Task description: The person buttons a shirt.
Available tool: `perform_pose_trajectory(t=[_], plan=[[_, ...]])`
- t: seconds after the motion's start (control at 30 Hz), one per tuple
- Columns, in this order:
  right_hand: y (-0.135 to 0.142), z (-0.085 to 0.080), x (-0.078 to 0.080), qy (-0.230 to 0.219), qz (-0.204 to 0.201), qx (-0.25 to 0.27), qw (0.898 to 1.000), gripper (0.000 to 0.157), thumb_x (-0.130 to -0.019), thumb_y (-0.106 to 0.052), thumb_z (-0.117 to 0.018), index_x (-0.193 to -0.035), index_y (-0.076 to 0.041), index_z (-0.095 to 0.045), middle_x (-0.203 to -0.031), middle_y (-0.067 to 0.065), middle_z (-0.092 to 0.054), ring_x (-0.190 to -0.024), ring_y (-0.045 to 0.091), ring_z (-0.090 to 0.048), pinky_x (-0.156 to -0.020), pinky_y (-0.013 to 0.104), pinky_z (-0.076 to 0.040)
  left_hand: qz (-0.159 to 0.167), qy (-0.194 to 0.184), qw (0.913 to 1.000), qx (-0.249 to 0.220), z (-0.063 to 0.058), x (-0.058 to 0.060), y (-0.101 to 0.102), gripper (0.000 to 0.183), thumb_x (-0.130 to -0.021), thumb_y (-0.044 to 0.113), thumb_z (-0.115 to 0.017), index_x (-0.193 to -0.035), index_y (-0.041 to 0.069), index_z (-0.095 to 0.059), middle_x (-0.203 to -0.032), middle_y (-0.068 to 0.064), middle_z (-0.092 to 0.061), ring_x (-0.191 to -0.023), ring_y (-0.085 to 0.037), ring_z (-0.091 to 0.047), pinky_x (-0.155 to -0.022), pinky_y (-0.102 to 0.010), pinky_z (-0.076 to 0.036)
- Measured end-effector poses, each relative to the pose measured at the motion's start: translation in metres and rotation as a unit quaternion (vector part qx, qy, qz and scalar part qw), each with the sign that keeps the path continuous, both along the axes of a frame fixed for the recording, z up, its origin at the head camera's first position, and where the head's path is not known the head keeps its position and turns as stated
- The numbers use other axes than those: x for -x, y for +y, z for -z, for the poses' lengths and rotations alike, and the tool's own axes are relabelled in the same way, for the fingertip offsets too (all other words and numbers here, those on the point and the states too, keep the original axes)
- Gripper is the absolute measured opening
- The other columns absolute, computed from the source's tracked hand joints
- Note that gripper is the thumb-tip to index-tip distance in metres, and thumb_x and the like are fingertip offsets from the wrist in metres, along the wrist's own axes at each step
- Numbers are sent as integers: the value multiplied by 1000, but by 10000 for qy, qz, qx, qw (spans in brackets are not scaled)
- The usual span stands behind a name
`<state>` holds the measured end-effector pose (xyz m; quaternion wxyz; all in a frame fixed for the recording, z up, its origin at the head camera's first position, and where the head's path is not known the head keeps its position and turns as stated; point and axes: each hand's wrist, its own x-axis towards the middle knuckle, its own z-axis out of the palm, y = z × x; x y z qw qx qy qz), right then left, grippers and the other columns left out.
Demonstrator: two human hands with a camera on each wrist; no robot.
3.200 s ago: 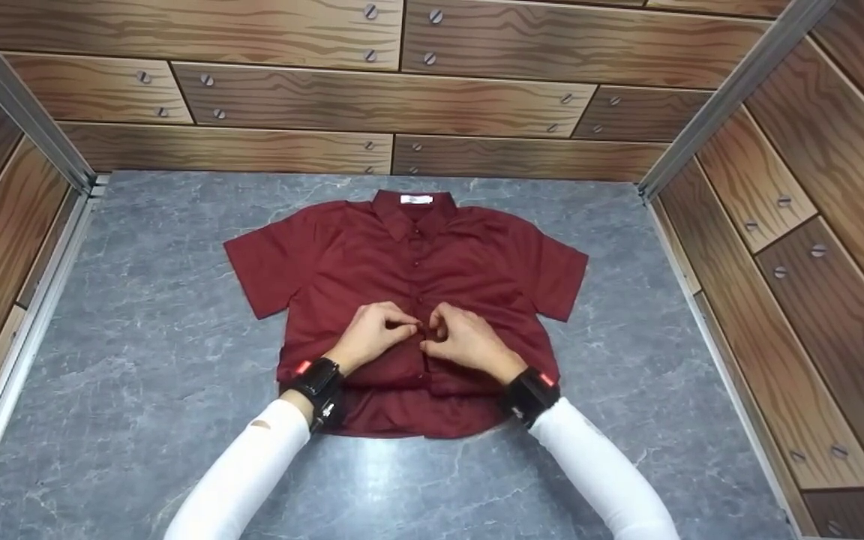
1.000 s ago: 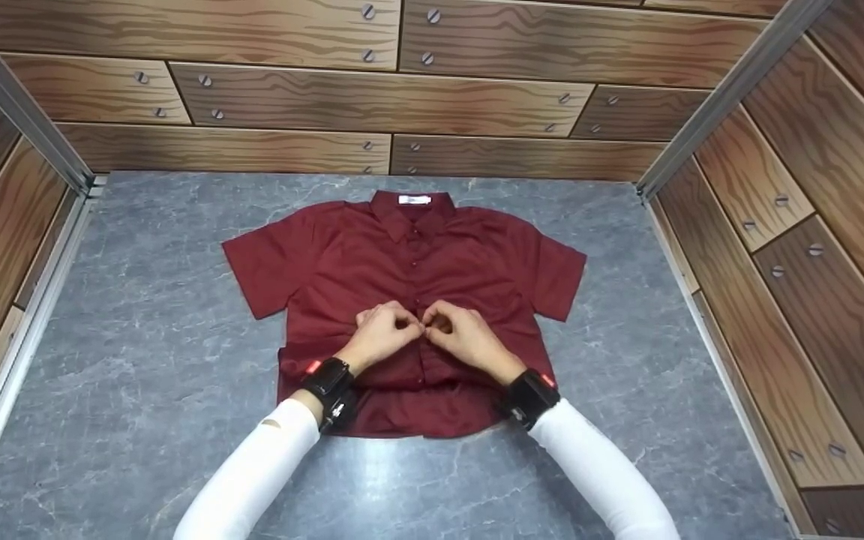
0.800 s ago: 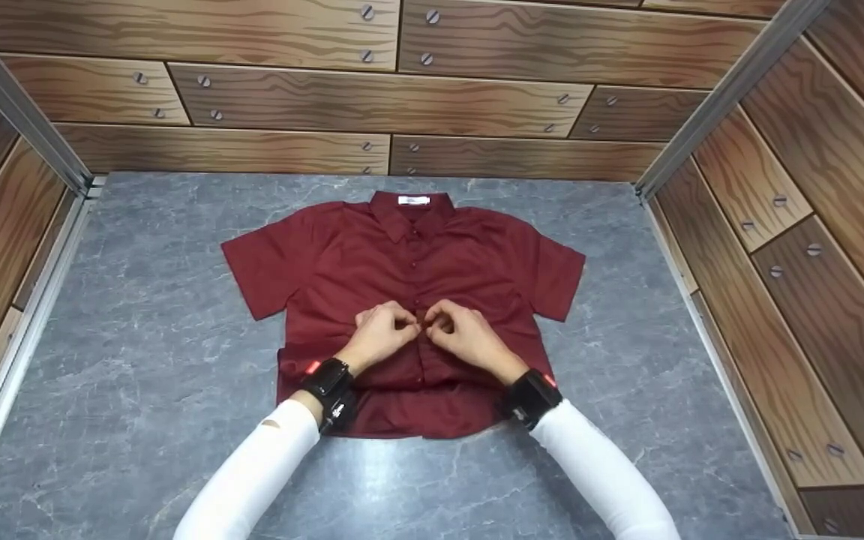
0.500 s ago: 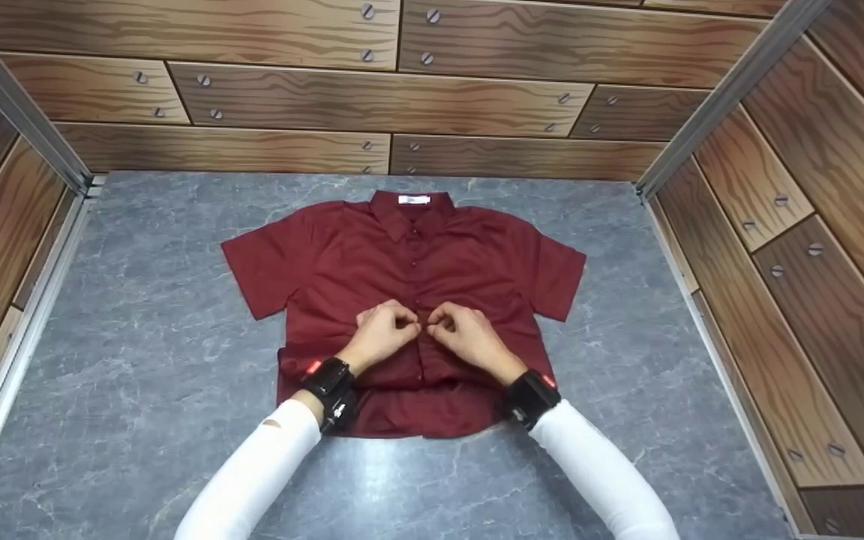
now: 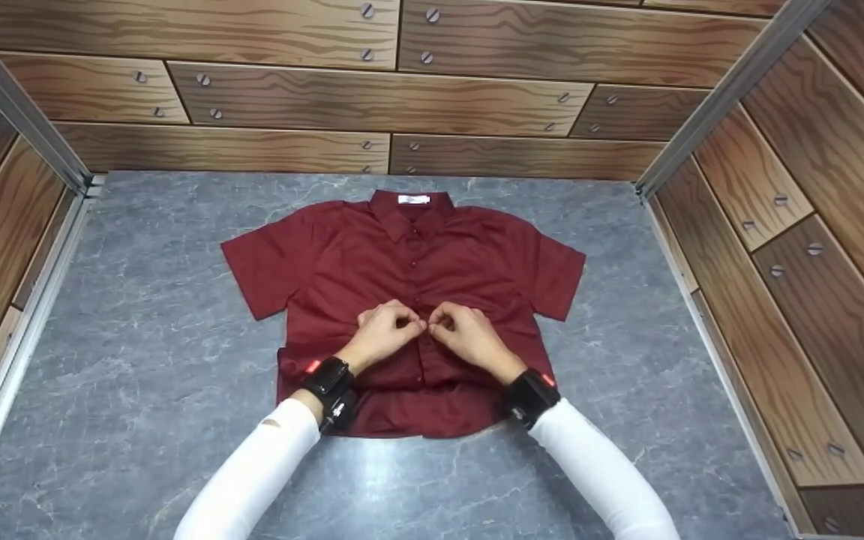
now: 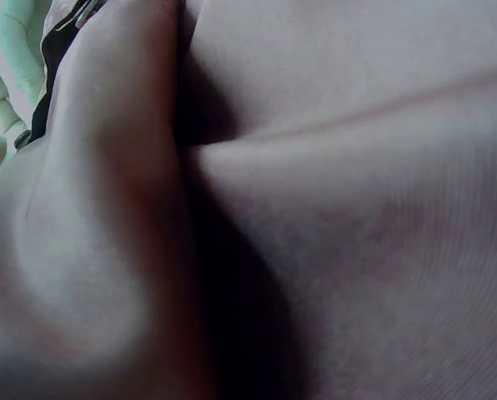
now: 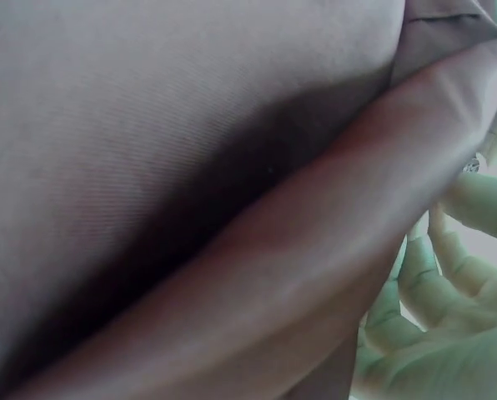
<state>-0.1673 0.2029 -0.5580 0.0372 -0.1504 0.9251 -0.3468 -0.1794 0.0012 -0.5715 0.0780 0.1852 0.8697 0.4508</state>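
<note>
A dark red short-sleeved shirt lies front up, collar at the far side, its lower part bunched into folds. At the middle of the button placket, the left hand pinches the shirt between thumb and forefinger. Just across from it, the right hand pinches the placket too, its fingertips almost meeting the left ones. In the right wrist view, a small round thing, perhaps a button, shows by the right fingers. Blurred cloth covers most of the left wrist view, with fingers at its upper left.
The shirt lies on a grey marbled table. Wood-patterned walls with metal corner rails bound the back and sides. Black wrist cameras sit close over the shirt's lower part.
Since the earliest frame, the left hand has shifted slightly right, and the right thumb and forefinger have come together. In the last second, the fingertips parted a little and drew close again.
</note>
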Motion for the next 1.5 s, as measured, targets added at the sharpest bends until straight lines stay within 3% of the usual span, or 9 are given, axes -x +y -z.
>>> perform_pose_trajectory(t=[0.23, 0.53, 0.7, 0.93, 1.07, 1.17, 1.27, 1.4, 1.5], plan=[[-2, 0, -3, 199, -384, 32, 9991, 17, -85, -15, -76, -98, -15, -65, -82, -5, -67, -74, 10, -63, -69, 32, -51, -218, 41, 9997, 134, 1, 0, 1, 22, -94, 21, -62, -91, 12, -82, -101, -2, -73, -102, -24, -67, -95, -54, -34], [-9, -2, -4, 563, -406, -328, 9970, 16, -84, -18, -80, -93, -14, -67, -82, -2, -67, -78, 14, -64, -71, 34, -52, -235, 128, 9993, 268, 0, 1, 3, 24, -91, 19, -62, -74, 13, -77, -93, -1, -72, -92, -23, -67, -92, -53, -36], [-11, -2, -4, 698, -462, -576, 9948, 12, -80, -17, -76, -88, -15, -67, -79, -3, -65, -76, 14, -62, -70, 32, -51, -276, 172, 9984, 462, -1, 1, 3, 17, -88, 19, -66, -79, 15, -80, -91, 1, -71, -91, -23, -66, -92, -52, -36], [-13, 2, -5, 469, -539, -691, 9950, 9, -78, -17, -73, -85, -16, -67, -75, -6, -64, -70, 11, -61, -66, 31, -51, -294, 155, 9984, 458, -1, -1, 3, 6, -82, 18, -75, -83, 16, -81, -89, 3, -69, -90, -23, -65, -93, -52, -34], [-11, 2, -4, 131, -699, -785, 9944, 13, -82, -21, -73, -92, -15, -67, -77, -6, -65, -72, 10, -61, -68, 32, -51, -311, 181, 9982, 484, 1, -3, 2, 20, -82, 17, -78, -101, 14, -75, -93, -1, -65, -93, -24, -62, -94, -52, -32], [-5, 0, -3, 39, -680, -669, 9954, 17, -83, -18, -73, -99, -13, -68, -81, -4, -66, -75, 12, -63, -70, 34, -52, -196, 390, 9979, 483, 1, -4, 0, 27, -86, 15, -78, -111, 16, -71, -102, -5, -62, -98, -27, -59, -95, -54, -31], [2, -2, -1, 258, -538, -638, 9962, 18, -84, -11, -70, -102, -11, -69, -88, 0, -67, -83, 18, -64, -76, 38, -53, 52, 587, 9971, 486, 1, -5, -3, 20, -90, 11, -73, -108, 18, -78, -112, -8, -60, -106, -31, -55, -96, -57, -28], [8, -1, 0, 494, -324, -958, 9936, 13, -90, -11, -67, -103, -12, -72, -100, 5, -66, -95, 28, -61, -84, 46, -50, 322, 624, 9954, 648, 0, -7, -7, 21, -91, 10, -66, -101, 18, -83, -122, -13, -59, -116, -36, -51, -100, -60, -25], [11, 1, -2, 378, -268, -1199, 9917, 13, -94, -17, -67, -106, -14, -74, -107, 5, -65, -101, 31, -59, -85, 50, -49, 485, 587, 9936, 835, 2, -7, -10, 23, -90, 16, -65, -103, 19, -84, -130, -13, -58, -123, -35, -48, -102, -60, -23]])
